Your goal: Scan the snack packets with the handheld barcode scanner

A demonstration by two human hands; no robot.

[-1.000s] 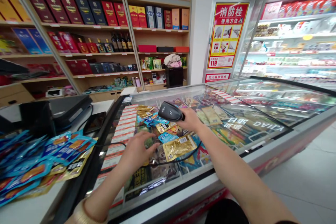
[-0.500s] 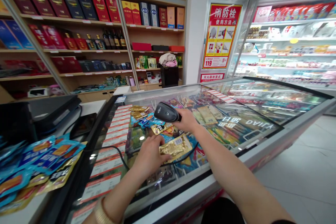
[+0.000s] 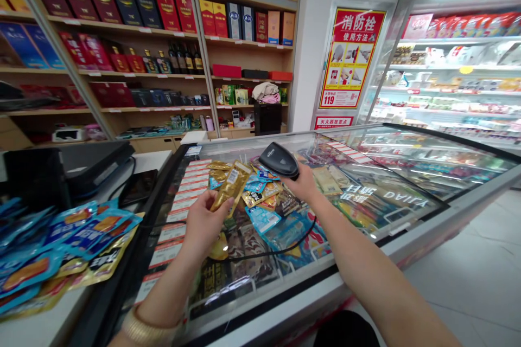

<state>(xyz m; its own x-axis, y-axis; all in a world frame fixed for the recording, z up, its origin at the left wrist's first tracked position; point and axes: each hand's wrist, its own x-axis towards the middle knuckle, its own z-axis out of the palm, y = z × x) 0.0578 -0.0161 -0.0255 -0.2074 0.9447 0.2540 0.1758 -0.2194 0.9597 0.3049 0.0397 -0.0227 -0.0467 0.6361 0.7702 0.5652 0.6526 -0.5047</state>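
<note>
My left hand (image 3: 207, 222) is closed on the lower end of a gold snack packet (image 3: 231, 184), tilted up with a white barcode label facing me. In my right hand (image 3: 303, 181) is a black barcode scanner (image 3: 280, 161), its head pointing left, up and to the right of the packet. A black cable (image 3: 280, 251) loops below it across the glass. Several blue and gold packets (image 3: 260, 192) lie on the glass lid between and beyond my hands. What the right fingers do under the scanner is partly hidden.
The glass-topped freezer (image 3: 358, 265) stretches away to the right. On the left counter lies a pile of blue and gold packets (image 3: 77, 238), near a dark flat device (image 3: 140, 185). Shelves of boxes (image 3: 244, 21) stand behind, and a lit display fridge (image 3: 456, 76) at right.
My left hand has picked the gold packet up off the glass and tilted it upright, shifting left. The scanner in my right hand has moved right and slightly up. The view has turned slightly left.
</note>
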